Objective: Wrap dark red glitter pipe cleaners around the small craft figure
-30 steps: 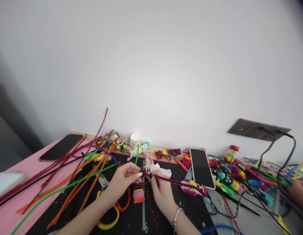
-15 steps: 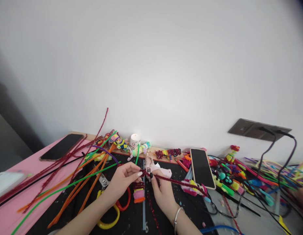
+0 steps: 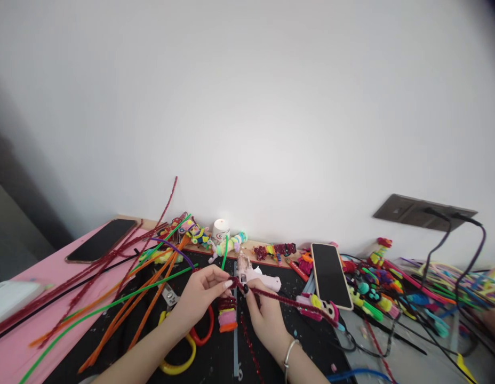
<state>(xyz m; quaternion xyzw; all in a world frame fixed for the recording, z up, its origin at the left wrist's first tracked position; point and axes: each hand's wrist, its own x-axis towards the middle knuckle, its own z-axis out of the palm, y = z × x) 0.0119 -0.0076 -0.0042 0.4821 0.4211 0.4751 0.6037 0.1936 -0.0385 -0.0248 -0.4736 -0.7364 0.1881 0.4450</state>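
My left hand [image 3: 201, 296] and my right hand [image 3: 263, 314] meet over a black mat [image 3: 215, 362], both pinching a dark red glitter pipe cleaner [image 3: 287, 300] that trails off to the right. The pinch point sits just in front of a pale pink glue gun [image 3: 255, 276]. Under my fingers stands a small coiled figure [image 3: 227, 313] of dark red, pink and orange pipe cleaner. A silver bangle circles my right wrist.
Long orange, green and red pipe cleaners [image 3: 123, 288] fan out left over a pink sheet [image 3: 27, 298]. Phones lie at far left [image 3: 101, 240] and centre right [image 3: 330, 274]. Scissors [image 3: 179, 341], small figures and cables [image 3: 451, 250] crowd the table. Another person's hand [image 3: 493, 320] shows at the right edge.
My hands have barely moved, still working the red pipe cleaner. The other person's hand at the right edge has drawn back toward the frame border.
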